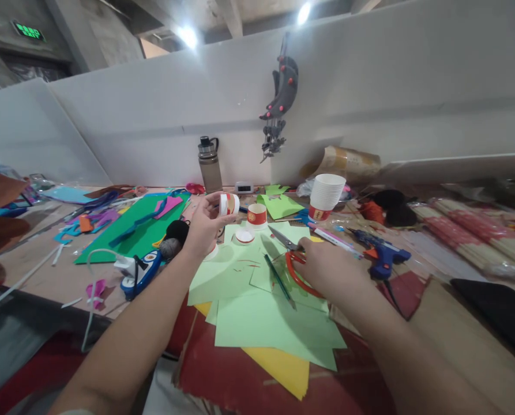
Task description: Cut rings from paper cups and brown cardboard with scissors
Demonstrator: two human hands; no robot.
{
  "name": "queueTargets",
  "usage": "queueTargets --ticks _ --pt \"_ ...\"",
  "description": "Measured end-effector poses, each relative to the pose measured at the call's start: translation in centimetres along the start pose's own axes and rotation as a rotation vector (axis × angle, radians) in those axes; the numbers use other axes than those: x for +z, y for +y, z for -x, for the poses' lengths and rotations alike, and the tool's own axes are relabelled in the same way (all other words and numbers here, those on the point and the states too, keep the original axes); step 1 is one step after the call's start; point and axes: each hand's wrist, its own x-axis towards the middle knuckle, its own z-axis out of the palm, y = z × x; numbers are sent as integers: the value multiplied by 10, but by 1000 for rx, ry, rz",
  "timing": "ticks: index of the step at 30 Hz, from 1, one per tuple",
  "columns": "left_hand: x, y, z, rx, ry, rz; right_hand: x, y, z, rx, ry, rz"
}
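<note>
My left hand [204,222] is raised above the table, its fingers closed round a small cut piece of paper cup [229,204], white with a red and gold band. My right hand [326,268] rests on light green paper sheets [257,314] and grips the red handles of a pair of scissors [292,256], whose blades point up and left. A dark green pencil [278,280] lies on the green paper just left of the scissors. A cut cup with a red band [256,214] and a white cup bottom [244,236] sit beyond.
A stack of white paper cups [325,196] stands at the back right, beside a blue glue gun [380,253]. A grey water bottle [209,164] stands by the white wall. Green foam sheet [127,230] and coloured scraps lie left. Bundles of sticks [465,242] lie right. Yellow paper [283,369] and red card underlie the green sheets.
</note>
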Motion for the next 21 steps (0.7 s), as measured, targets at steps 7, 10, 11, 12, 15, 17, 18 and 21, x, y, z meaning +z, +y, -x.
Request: queueTargets --ticks 7,10,11,12,15,17,18,21 --pt "7 2 12 195 -113 -238 13 -1 -7 -114 74 -101" --pt "14 3 20 282 -161 -387 10 -11 -6 -172 280 -558" --pt "16 4 23 311 -175 -434 9 -15 -5 -198 278 -765" --pt "19 6 27 335 -192 -473 9 -19 -5 -202 265 -948" --pt "27 12 35 377 -242 -557 10 -29 -6 -148 187 -1263" --pt "30 15 38 408 -251 -610 13 -31 -7 -111 151 -1337" --pt "31 16 39 417 -251 -626 14 -31 -8 -105 133 -1360" --pt "32 16 41 412 -243 -637 18 -29 -11 -107 68 -1412"
